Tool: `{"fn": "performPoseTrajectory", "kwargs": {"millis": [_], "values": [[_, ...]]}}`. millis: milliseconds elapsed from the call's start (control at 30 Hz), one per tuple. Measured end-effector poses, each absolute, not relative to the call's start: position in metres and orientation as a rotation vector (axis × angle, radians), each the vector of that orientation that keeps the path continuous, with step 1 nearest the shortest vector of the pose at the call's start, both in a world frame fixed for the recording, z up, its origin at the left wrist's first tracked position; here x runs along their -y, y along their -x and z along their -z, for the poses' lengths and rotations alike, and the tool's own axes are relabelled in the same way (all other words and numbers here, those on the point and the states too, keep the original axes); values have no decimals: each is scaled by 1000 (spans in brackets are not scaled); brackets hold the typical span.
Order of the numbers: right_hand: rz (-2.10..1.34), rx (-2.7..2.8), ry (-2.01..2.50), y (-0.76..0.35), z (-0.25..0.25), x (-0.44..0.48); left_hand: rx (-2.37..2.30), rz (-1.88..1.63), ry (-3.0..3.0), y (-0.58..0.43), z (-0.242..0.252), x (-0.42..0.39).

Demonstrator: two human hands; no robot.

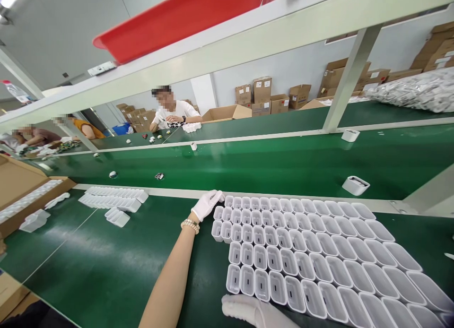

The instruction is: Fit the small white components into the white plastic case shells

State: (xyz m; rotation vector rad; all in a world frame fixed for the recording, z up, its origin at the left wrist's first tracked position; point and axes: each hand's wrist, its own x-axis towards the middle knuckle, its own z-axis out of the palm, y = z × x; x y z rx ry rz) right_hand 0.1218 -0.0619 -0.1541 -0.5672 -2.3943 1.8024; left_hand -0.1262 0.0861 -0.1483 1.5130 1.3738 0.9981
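Between the left hand (208,205) and the right hand (257,311), rows of white containers (303,262)

To the right of the left hand, the open-topped containers stand close together in several rows on the green surface (156,252), with small dark slots visible in the floors of many. White-gloved, the left hand is at the far left corner of the rows, fingers narrow and drawn together; whether it touches or grips the corner container cannot be told. A beaded bracelet (190,226) circles its wrist.

Also white-gloved, the right hand lies just on the near side of the closest row, fingers extended and close together, partly cut off by the lower edge of the view; I cannot tell whether it holds anything.

Left of the left hand, a second cluster of containers (115,199) sits with a smaller group (117,216) in front of it, and a cardboard box (19,169) stands farther out. Beyond the left hand runs a green belt (248,167), with a single white container (355,185) well to the hand's right. Farther past the belt sits a co-worker (177,111).
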Motion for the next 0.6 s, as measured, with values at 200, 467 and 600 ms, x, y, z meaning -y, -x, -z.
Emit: {"fn": "performPoseTrajectory", "kwargs": {"millis": [200,467,600], "values": [[-1822,2365,627,-124,160,62,-1342,-1028,-1431,133,149,-90],[-1800,2331,608,-121,165,65,-1301,-1084,-1286,162,138,-68],[-1775,2311,560,-123,175,66,-1310,-1119,-1210,179,127,-46]]}}
